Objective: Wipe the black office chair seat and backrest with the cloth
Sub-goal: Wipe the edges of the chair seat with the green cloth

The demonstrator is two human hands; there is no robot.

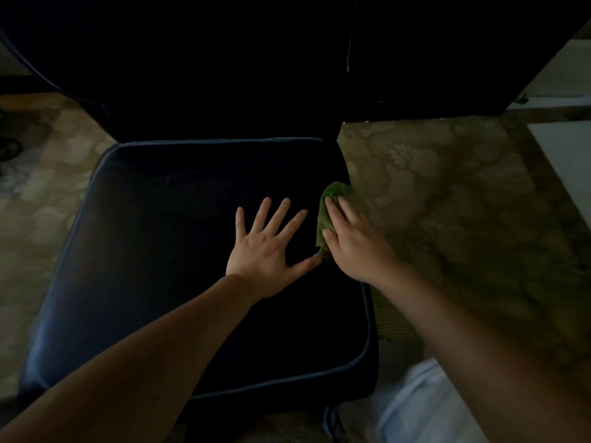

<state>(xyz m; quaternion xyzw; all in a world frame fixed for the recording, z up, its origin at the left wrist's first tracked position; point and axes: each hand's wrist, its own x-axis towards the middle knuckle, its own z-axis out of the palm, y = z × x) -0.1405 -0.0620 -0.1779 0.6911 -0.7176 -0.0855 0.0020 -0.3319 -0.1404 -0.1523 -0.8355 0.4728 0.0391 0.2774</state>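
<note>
The black chair seat (153,251) fills the middle of the view, and its dark backrest (208,68) rises behind it. My left hand (265,247) lies flat on the seat with its fingers spread and holds nothing. My right hand (355,241) presses a green cloth (329,209) onto the seat's right edge. The cloth is crumpled, and my fingers cover most of it.
A patterned beige carpet (447,193) surrounds the chair. Dark furniture (447,59) stands behind on the right. A pale floor strip (563,155) runs at the far right. Something white and blurred (415,404) lies at the bottom right.
</note>
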